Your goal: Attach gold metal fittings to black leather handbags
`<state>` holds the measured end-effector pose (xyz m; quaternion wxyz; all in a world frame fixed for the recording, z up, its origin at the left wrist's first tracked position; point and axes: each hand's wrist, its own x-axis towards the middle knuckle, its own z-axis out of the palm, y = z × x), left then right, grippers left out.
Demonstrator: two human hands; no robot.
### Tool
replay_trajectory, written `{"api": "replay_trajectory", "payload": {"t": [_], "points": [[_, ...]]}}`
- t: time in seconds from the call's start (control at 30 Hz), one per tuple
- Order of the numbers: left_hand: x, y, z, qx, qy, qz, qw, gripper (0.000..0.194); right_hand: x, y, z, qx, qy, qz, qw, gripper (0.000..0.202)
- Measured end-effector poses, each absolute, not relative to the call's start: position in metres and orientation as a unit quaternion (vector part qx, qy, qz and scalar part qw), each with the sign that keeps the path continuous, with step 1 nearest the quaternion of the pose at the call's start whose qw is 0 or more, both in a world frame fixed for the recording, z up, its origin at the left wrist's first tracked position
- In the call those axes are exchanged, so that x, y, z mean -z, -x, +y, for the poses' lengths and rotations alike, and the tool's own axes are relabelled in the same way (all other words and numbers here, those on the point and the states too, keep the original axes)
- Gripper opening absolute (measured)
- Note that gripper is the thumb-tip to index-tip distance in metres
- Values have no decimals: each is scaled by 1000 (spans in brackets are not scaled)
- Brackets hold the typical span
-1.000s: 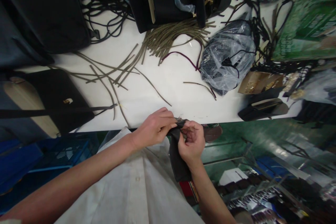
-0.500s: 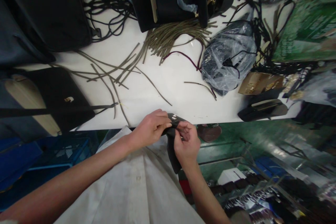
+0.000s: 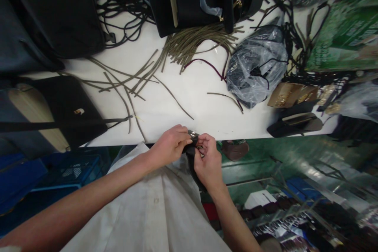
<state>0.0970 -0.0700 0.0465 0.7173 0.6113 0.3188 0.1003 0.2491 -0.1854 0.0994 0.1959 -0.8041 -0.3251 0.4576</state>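
Both my hands meet over a dark strap (image 3: 191, 161) at the near edge of the white table (image 3: 174, 126). My left hand (image 3: 173, 143) is closed, its thumb and fingers pinching the strap near a shiny metal fitting (image 3: 193, 134). From the other side my right hand (image 3: 208, 161) grips the same strap with thumb and fingertips. Part of the strap hangs down in front of the white shirt. The fingers cover most of the held section, so its exact shape is hidden.
Olive cords (image 3: 195, 43) lie bundled and scattered across the table. A clear plastic bag (image 3: 256, 67) with dark contents sits to the right, by a small black pouch (image 3: 295, 122). Black bags (image 3: 189, 4) stand at the back, another black bag (image 3: 71, 106) at left.
My right hand has shifted slightly left and closer to my left hand. The strap's top end with the metal fitting has tilted and is more covered by the fingers.
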Motion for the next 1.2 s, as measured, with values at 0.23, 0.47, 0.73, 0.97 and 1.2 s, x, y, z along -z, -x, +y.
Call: {"api": "replay_trajectory", "payload": {"t": [0.23,0.47,0.73,0.97,1.2], "points": [[-48,-94,-73,-86,-591,309,740,30,-94,-243,-203,-417,815,-355,191,40],[-51,-86,-88,-73,-567,347,743,34,-90,-238,-212,-380,796,-438,176,34],[-49,-90,-84,-38,-597,356,718,23,-86,-235,-213,-343,804,-448,187,33],[-36,-75,-70,-48,-644,376,664,49,-76,-220,-186,-353,796,-464,164,41],[-18,-48,-38,-16,-730,368,576,38,-39,-203,-154,-403,757,-489,160,45]]}}
